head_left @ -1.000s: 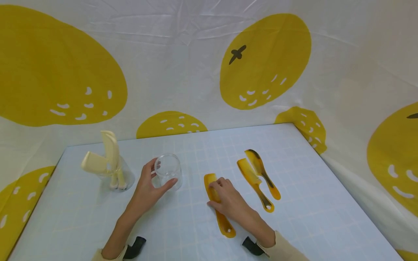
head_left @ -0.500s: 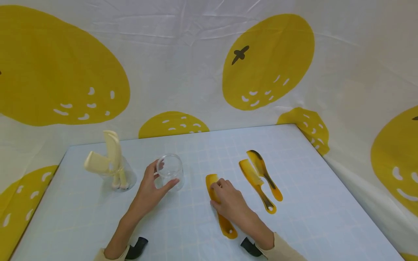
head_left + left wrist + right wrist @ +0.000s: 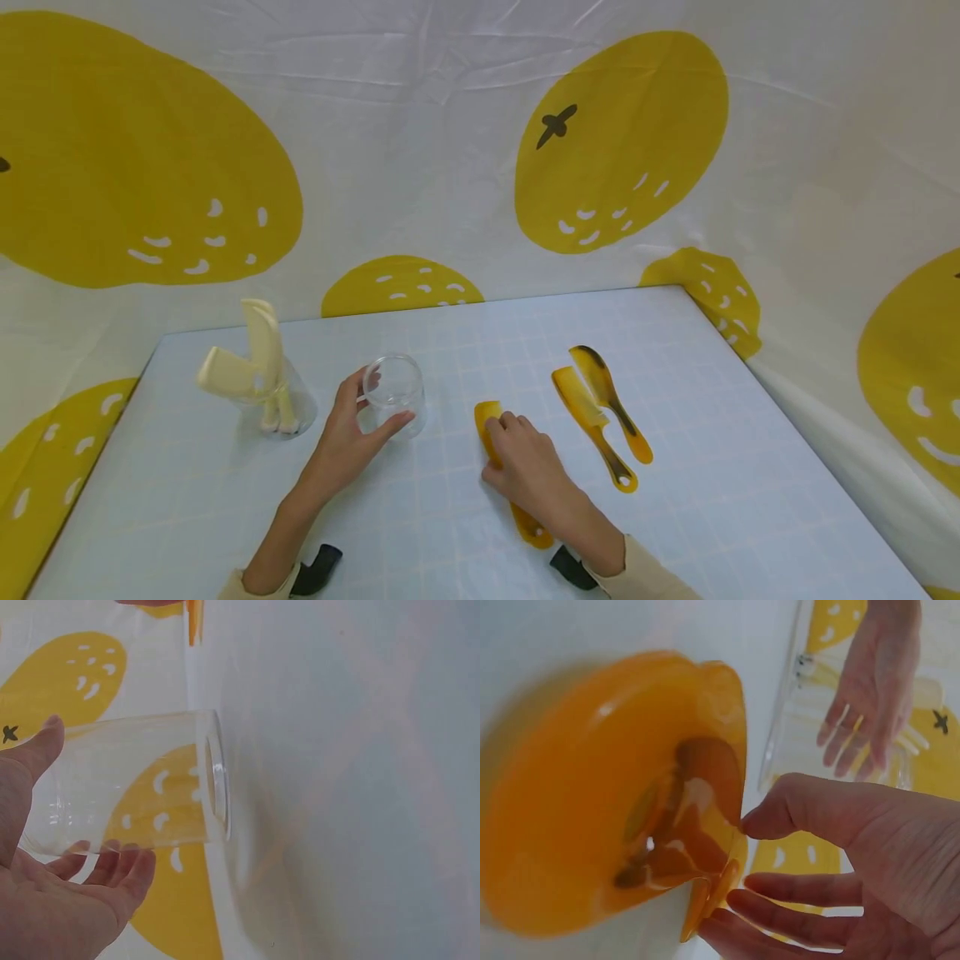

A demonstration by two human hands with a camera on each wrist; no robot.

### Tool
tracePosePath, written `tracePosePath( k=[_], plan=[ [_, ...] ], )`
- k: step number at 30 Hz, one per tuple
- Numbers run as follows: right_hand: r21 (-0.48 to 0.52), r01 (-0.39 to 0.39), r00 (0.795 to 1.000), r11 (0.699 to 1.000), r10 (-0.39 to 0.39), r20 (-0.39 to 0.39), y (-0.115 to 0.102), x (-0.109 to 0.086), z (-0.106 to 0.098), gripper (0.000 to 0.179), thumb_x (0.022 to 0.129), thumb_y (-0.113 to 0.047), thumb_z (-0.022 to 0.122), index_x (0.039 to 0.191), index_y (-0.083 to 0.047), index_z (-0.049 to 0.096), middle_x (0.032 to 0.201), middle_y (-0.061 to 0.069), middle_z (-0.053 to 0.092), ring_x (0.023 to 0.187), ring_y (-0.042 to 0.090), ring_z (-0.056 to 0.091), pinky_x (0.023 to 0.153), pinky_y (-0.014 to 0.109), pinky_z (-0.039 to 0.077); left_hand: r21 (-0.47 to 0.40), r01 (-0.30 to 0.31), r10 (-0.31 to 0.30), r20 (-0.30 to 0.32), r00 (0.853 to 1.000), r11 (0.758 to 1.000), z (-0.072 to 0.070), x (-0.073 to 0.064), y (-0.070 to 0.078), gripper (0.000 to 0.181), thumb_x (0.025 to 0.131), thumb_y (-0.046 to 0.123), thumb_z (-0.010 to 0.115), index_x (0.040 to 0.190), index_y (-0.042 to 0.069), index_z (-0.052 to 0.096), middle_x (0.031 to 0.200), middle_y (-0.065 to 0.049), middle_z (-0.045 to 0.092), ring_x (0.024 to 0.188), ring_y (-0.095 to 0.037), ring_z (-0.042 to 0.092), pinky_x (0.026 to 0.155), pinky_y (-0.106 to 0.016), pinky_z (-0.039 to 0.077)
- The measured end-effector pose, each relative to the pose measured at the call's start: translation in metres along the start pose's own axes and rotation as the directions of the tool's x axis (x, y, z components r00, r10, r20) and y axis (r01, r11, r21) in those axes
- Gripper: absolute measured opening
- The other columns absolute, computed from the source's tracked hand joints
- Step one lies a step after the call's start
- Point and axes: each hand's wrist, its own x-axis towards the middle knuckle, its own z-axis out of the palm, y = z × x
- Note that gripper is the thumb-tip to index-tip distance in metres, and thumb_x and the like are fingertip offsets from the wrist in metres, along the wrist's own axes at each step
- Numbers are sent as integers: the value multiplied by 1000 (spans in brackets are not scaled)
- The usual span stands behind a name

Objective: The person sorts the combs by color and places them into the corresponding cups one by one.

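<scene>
My left hand (image 3: 348, 437) curls around a clear glass cup (image 3: 396, 400), thumb on the near side and fingers on the far side. In the left wrist view the cup (image 3: 142, 787) stands close to the tabletop; whether its base touches is hard to tell. My right hand (image 3: 528, 462) pinches an amber comb (image 3: 487, 412) from above. Its handle end, with a hole, sticks out below the hand. In the right wrist view the glossy comb (image 3: 562, 810) looms large, and the thumb and fingers meet its far part. The comb's middle is hidden by the hand.
To the right lie a handled amber comb (image 3: 577, 400) and a dark-streaked amber piece (image 3: 600, 387) with a similar handle. At the left, a clear container (image 3: 296, 392) holds several cream-coloured utensils (image 3: 262, 342). A patterned curtain (image 3: 465, 167) stands behind the pale tabletop (image 3: 420, 533).
The head view has shifted slightly. My right thumb and fingers have drawn in closer on the comb, covering more of its middle. The left hand keeps its hold on the cup.
</scene>
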Motion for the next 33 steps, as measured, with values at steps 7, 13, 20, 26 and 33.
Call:
tracePosePath(
  k=[7,13,20,26,33],
  plan=[
    [67,55,998,996,-52,-41,4,-1,-4,32,77,-5,78,105,-2,64,84,4,54,68,15,45,53,23,41,2,5,-5,4,1000,1000,0,0,2,92,90,39,81,156,7,25,156,-18,32,142,-37,36,117,-58,34],
    [124,63,995,990,-54,-81,10,-3,-7,36,78,-3,78,112,2,67,93,7,62,68,13,46,58,21,46,15,2,-3,5,1000,1000,-1,-1,2,93,90,41,80,157,7,25,157,-18,32,143,-37,36,117,-58,34],
    [191,50,985,980,-16,-173,12,-5,-9,28,77,9,76,103,2,66,89,9,66,67,15,57,60,23,54,9,-13,13,4,1000,1000,-1,-1,0,92,90,39,80,156,6,25,157,-19,32,142,-38,36,117,-58,34],
    [223,11,984,975,30,-178,11,1,-10,19,83,9,78,97,0,69,86,8,71,71,18,63,66,28,59,16,-6,6,-2,1000,1000,-1,0,-1,92,90,39,80,157,7,25,156,-19,32,142,-37,36,117,-58,34],
    [230,-2,983,973,44,-181,8,5,-23,17,84,3,80,96,-4,70,87,5,74,73,16,67,66,26,58,10,-23,23,-8,1000,1000,0,-1,-1,91,90,36,81,156,7,26,155,-18,33,141,-37,37,117,-59,35]
  ],
)
